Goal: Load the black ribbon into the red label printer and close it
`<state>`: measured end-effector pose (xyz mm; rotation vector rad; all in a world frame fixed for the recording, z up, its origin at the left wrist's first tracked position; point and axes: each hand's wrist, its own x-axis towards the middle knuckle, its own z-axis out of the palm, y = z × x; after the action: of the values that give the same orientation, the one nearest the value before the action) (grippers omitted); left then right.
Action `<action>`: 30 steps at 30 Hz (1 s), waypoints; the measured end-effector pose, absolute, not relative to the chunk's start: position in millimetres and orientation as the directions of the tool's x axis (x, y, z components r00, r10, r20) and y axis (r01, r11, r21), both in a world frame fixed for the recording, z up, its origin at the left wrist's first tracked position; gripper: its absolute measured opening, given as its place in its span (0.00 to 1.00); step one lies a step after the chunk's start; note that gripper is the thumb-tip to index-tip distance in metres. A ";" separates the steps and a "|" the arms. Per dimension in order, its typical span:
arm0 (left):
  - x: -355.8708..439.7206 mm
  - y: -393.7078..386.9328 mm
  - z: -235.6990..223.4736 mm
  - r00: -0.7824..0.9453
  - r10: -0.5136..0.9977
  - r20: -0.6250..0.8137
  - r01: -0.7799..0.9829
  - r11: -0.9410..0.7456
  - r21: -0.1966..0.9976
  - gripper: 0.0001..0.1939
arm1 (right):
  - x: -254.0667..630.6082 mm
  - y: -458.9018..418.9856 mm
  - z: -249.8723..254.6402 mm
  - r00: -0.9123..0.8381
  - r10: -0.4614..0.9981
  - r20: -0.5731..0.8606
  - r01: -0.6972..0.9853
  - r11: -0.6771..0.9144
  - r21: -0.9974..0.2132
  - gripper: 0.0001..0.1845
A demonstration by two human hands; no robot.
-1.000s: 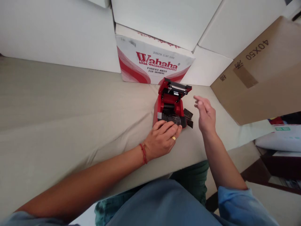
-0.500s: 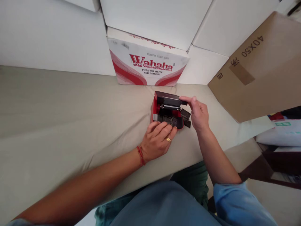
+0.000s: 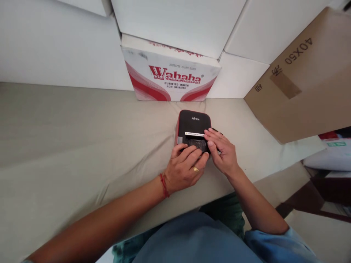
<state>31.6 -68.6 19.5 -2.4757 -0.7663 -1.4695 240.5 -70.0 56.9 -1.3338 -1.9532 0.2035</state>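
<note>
A small red and black printer (image 3: 194, 124) sits on the beige table (image 3: 82, 138) with its black lid down. A white paper strip shows at the lid's front slot. My left hand (image 3: 184, 168) rests with curled fingers on the printer's near front edge; it wears a gold ring and a red wrist thread. My right hand (image 3: 221, 152) lies on the printer's right front corner, fingers extended and pressed on the lid near the strip. Dark pieces beside the printer are mostly hidden under my right hand.
A white and red "Wahaha" carton (image 3: 170, 75) stands just behind the printer, among plain white boxes (image 3: 178, 22). A brown cardboard box (image 3: 301, 76) marked 40X50 leans at the right. The table edge runs below my wrists, with my lap beneath.
The printer's lid went from raised, to half lowered, to fully down. My right hand moved from the air to the lid and pressed down with it. My left hand stayed at the front.
</note>
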 end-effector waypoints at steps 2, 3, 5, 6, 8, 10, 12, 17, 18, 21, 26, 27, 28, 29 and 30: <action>24.6 -61.1 22.1 0.336 0.358 0.871 0.478 -0.862 0.170 0.20 | 238.9 -69.4 56.6 -0.150 0.855 0.497 0.716 0.441 -0.542 0.19; 19.9 -55.8 23.4 0.309 0.386 0.869 0.473 -0.856 0.211 0.21 | 237.9 -69.1 56.5 -0.132 0.856 0.499 0.708 0.434 -0.557 0.19; 10.0 -42.7 25.5 0.255 0.509 0.822 0.482 -0.804 0.349 0.20 | 235.9 -68.4 57.0 -0.096 0.863 0.496 0.699 0.413 -0.583 0.19; 5.4 -35.7 25.9 0.231 0.581 0.780 0.474 -0.768 0.432 0.19 | 234.9 -68.1 57.8 -0.084 0.868 0.490 0.697 0.402 -0.594 0.19; -1.8 -22.8 24.9 0.217 0.676 0.704 0.407 -0.719 0.564 0.17 | 233.0 -67.7 60.7 -0.073 0.880 0.469 0.692 0.383 -0.612 0.19; -5.6 -13.3 21.4 0.261 0.673 0.692 0.322 -0.736 0.595 0.17 | 231.4 -67.9 64.4 -0.059 0.891 0.451 0.679 0.367 -0.636 0.21; -7.0 -8.1 16.7 0.288 0.657 0.696 0.269 -0.753 0.600 0.17 | 230.0 -69.1 68.0 -0.041 0.905 0.423 0.665 0.341 -0.665 0.23; -9.5 -1.1 7.2 0.253 0.750 0.611 0.147 -0.654 0.742 0.15 | 230.3 -75.6 71.2 -0.085 0.944 0.318 0.648 0.294 -0.702 0.27; -10.5 0.8 6.4 0.250 0.775 0.580 0.092 -0.615 0.783 0.14 | 231.0 -77.4 70.8 -0.112 0.946 0.304 0.637 0.303 -0.709 0.28; -14.0 6.6 6.4 0.253 0.834 0.490 -0.052 -0.494 0.868 0.11 | 233.4 -83.0 68.6 -0.180 0.946 0.271 0.601 0.324 -0.730 0.27; -19.4 12.5 8.0 0.301 0.850 0.432 -0.056 -0.436 0.898 0.24 | 235.2 -87.8 67.0 -0.197 0.946 0.257 0.581 0.323 -0.747 0.23; -19.8 13.2 7.6 0.325 0.842 0.431 -0.063 -0.436 0.898 0.28 | 235.3 -87.9 66.9 -0.196 0.945 0.260 0.581 0.326 -0.746 0.22; -19.9 13.5 6.8 0.347 0.834 0.430 -0.081 -0.430 0.899 0.30 | 235.4 -87.8 66.6 -0.196 0.944 0.266 0.580 0.330 -0.745 0.21; -19.4 13.5 5.8 0.366 0.828 0.426 -0.108 -0.416 0.903 0.32 | 235.5 -87.7 66.1 -0.196 0.942 0.271 0.579 0.334 -0.744 0.20; -18.5 13.1 4.5 0.381 0.824 0.419 -0.142 -0.396 0.907 0.33 | 235.5 -87.5 65.4 -0.196 0.941 0.275 0.577 0.338 -0.744 0.19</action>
<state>-18.5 13.1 4.5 -3.2061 -1.2086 -2.3595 235.5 -87.5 65.4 -1.3338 -1.8823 0.6419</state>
